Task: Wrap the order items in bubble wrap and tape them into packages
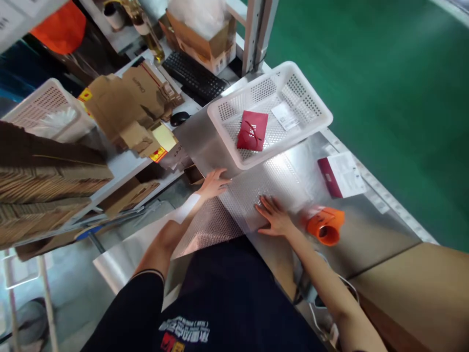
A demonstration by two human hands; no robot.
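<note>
A sheet of clear bubble wrap (252,188) lies on the metal tabletop and hangs over its near edge. Fingers stretched out, my left hand (213,184) rests at the left side of the sheet. My right hand (274,217) lies spread and flat on the wrap, holding nothing. Just beyond the wrap stands a white plastic basket (242,164). Inside it are a red pouch (252,131) with white lettering and a white paper slip (285,116). Right of my right hand sits an orange tape dispenser (324,226).
A maroon-and-white box (341,175) lies near the table's right edge. A keyboard (194,76), a mouse (179,118) and flattened cartons (126,102) occupy the left shelf. Stacked cardboard (40,190) stands far left. A large cardboard box (417,288) is at lower right.
</note>
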